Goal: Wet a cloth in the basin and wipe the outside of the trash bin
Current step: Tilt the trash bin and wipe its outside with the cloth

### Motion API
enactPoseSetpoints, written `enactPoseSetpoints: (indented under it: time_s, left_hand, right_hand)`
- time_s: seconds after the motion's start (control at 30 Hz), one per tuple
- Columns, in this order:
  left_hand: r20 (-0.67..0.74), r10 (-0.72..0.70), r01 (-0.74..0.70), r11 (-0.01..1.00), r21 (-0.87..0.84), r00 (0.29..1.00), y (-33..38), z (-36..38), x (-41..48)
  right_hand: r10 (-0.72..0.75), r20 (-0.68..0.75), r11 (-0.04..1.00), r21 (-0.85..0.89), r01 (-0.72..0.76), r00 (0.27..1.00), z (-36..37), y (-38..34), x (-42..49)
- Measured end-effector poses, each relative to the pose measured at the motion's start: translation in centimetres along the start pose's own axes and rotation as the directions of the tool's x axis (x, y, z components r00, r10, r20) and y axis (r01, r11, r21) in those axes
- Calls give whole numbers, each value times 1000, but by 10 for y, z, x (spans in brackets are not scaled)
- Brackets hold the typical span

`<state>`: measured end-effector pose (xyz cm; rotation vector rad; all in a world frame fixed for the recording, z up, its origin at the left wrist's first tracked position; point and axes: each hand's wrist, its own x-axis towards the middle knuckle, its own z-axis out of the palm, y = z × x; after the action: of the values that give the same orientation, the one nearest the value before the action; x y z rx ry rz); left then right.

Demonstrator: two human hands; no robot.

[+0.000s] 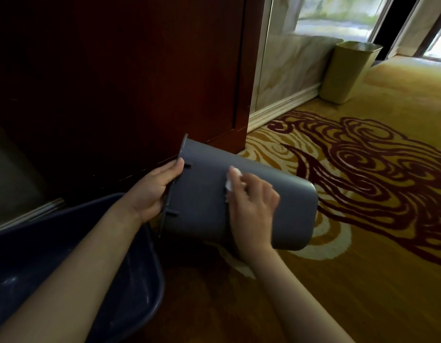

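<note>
Head view: grey trash bin [209, 209] held on its side, off the patterned carpet [363, 243], rim pointing toward the dark wooden cabinet [115, 82], closed base pointing away from it. Blue basin [150, 263] sits just beside the bin's rim end, below the left forearm.

Left hand [152, 191] clamped on the bin's rim, thumb over the lip, remaining fingers hidden inside. Right hand [254, 201] pressing a small white cloth [230, 183] flat against the bin's upper wall, about midway between rim and base; fingers closed down on the cloth, only its edge showing past the fingertips.

Step in hand, by judgement: wiping the outer wall.

Doing it well:
- Keep the rim grip firm so the bin stays put under wiping pressure.
- Long overlapping strokes from rim to base, flat palm, even pressure.
- Rotate the bin by the rim for each next face; underside wall not visible, likely undone.
- Work the cloth into the ribs under the rim [173, 212]; dirt collects there.
- Cloth small; re-wet in the basin beside the bin when dragging dry.

Second, tan bin [348, 73] stands well apart from the grey bin, against the far wall.
</note>
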<state>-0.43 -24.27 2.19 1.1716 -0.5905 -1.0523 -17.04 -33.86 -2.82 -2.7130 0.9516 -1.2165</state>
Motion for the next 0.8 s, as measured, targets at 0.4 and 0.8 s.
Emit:
enactPoseSetpoints:
  time_s: [0.4, 0.8]
  left_hand:
    - [-19, 6, -6, 1000, 8, 1000, 4, 2, 7]
    - [-26, -28, 28, 1000, 2, 999, 6, 8, 5]
  right_hand:
    - [415, -183, 909, 46, -414, 891, -25, 65, -24]
    - [-18, 1, 999, 43, 17, 1000, 14, -50, -37]
